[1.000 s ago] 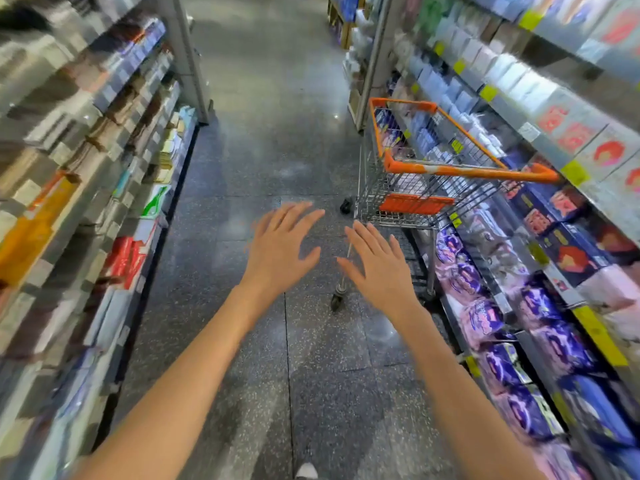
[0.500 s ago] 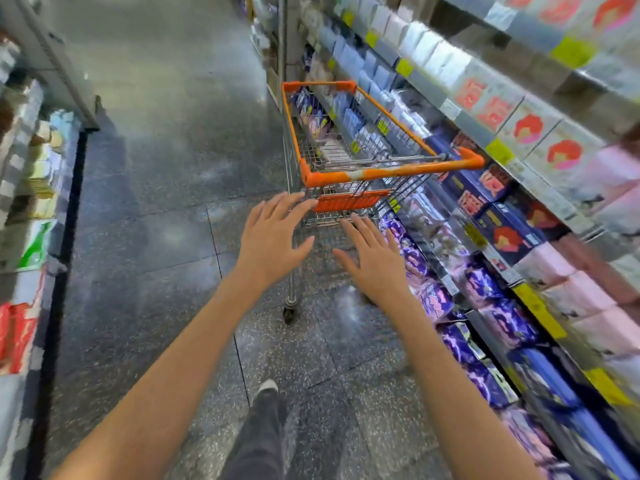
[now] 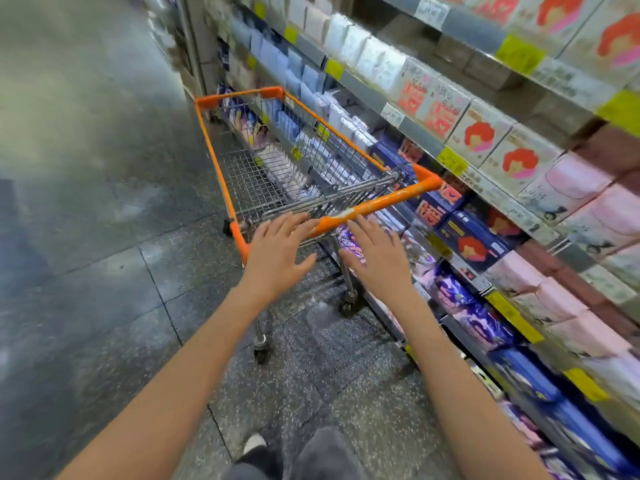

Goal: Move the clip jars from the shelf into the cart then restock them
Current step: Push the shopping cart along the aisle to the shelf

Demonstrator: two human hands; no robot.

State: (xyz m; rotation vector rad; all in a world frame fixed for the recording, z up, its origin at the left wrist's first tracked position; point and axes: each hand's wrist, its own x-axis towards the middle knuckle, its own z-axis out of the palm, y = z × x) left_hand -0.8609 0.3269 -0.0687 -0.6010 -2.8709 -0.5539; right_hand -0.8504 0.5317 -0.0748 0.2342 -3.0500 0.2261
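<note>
— Head view first: what's new?

— I've closed on the cart. A second ago it stood well ahead of me down the aisle; now my left hand has its fingers spread wide, tips reaching the near end of the orange handle, and my right hand is just below the bar, fingers straight and wide too. Neither one is curled round anything yet.

— So nothing's in hand?

— Nothing. I'd judge I'm about to take the handle — the fetching hasn't begun.

— And the clip jars?

— I can't pick them out. The shelf on my right shows boxes and soft packs, much of it blurred. The cart's basket looks bare of jars.

— Anything else changed?

— The view has swung right and down — the left-hand shelving is gone from sight, and the cart sits hard against the right shelf.
</note>
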